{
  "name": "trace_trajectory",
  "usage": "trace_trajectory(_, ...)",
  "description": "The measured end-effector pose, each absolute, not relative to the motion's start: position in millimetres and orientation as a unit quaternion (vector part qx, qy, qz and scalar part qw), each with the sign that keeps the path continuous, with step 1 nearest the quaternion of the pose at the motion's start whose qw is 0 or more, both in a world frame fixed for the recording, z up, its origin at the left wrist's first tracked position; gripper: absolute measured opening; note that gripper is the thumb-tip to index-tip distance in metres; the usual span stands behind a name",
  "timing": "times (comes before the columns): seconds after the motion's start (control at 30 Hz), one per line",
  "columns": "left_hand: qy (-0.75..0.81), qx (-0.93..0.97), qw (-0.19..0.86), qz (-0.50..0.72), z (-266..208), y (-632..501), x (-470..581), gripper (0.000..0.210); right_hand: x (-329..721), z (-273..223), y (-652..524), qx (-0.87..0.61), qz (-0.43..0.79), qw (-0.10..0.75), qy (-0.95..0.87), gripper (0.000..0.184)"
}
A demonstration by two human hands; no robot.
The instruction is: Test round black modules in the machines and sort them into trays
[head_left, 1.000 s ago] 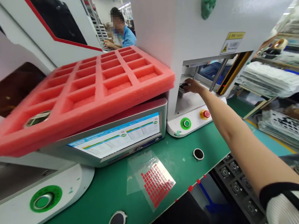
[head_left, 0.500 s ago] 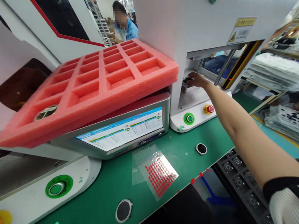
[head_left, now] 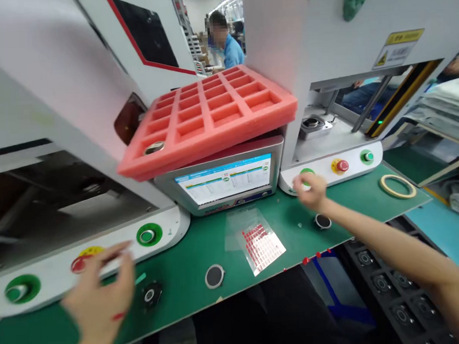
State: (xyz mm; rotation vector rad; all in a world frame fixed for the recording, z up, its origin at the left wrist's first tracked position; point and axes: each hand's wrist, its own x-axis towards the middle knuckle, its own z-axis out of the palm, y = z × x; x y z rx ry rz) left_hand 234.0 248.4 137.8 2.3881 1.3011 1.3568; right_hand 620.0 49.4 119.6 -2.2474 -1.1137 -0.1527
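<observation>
Right hand (head_left: 311,191) out of press bay (head_left: 328,145), now by press base's (head_left: 355,162) green button (head_left: 307,170); fingers curled, can't tell if gripping. Left hand (head_left: 103,294) now in view over table's (head_left: 182,292) left end, fingers spread, nothing held. Round part (head_left: 311,122) sits in fixture (head_left: 316,131), near bay's left edge; reach-in looks done.

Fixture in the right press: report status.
Left hand open. Right hand blurred, partly hiding green button. Fixture inside press, neither hand on it.

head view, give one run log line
left hand: open, near red button | right hand: near green button | red-tab sheet: on bench
</observation>
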Motion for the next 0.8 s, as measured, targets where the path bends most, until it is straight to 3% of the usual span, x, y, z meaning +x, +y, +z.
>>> trace_trajectory(0.13,0.342,0.85,0.093,0.39,74,175,250,0.018,529,80,76,-0.818,0.094,0.257,-0.506,0.034)
trace_trajectory(0.27,0.342,0.869,0.123,0.337,44,135,263,0.03,505,68,112,-0.839,0.152,0.211,-0.478,0.028)
trace_trajectory(0.4,0.343,0.875,0.143,0.311,34,129,258,0.041,505,65,124,-0.877,0.148,0.174,-0.423,0.029)
trace_trajectory(0.63,0.358,0.847,0.22,0.326,31,133,250,0.041,499,61,127,-0.898,0.142,0.155,-0.386,0.029)
trace_trajectory(0.8,0.398,0.814,0.261,0.332,33,132,257,0.028,497,80,123,-0.883,0.135,0.19,-0.407,0.03)
